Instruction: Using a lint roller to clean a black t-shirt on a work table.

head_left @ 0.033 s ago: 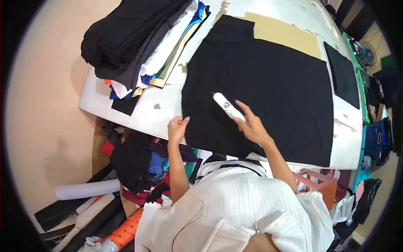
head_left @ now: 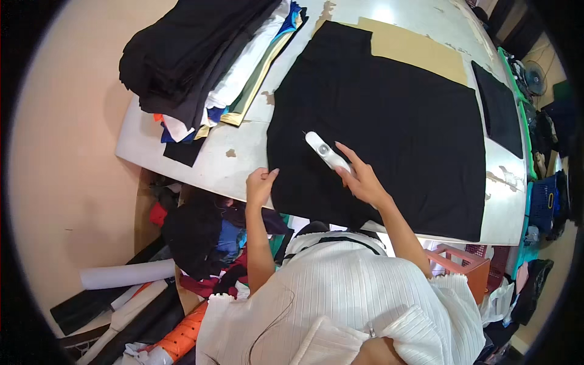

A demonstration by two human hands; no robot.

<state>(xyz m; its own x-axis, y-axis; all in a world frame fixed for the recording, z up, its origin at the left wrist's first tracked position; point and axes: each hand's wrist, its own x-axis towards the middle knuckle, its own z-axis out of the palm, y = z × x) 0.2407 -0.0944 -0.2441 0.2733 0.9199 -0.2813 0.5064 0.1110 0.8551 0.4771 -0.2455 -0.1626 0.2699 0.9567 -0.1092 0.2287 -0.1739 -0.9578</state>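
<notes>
White table point(head_left: 246, 143): one tool point(head_left: 324, 149) sits a touch further left over one black cloth point(head_left: 407, 134) than last frame, so same step. Left to right: one stack point(head_left: 188, 55); left hand point(head_left: 260, 187) curled, thumb at cloth edge, can't tell if pinching; right hand point(head_left: 365, 184) wrapped round the tool; one tan piece point(head_left: 417, 52), one dark piece point(head_left: 497, 109).

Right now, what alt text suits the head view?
A person's right hand holds a white handheld tool over black fabric spread on a white table; the left hand is at the fabric's left edge. A cloth pile, black on top, lies upper left.
</notes>
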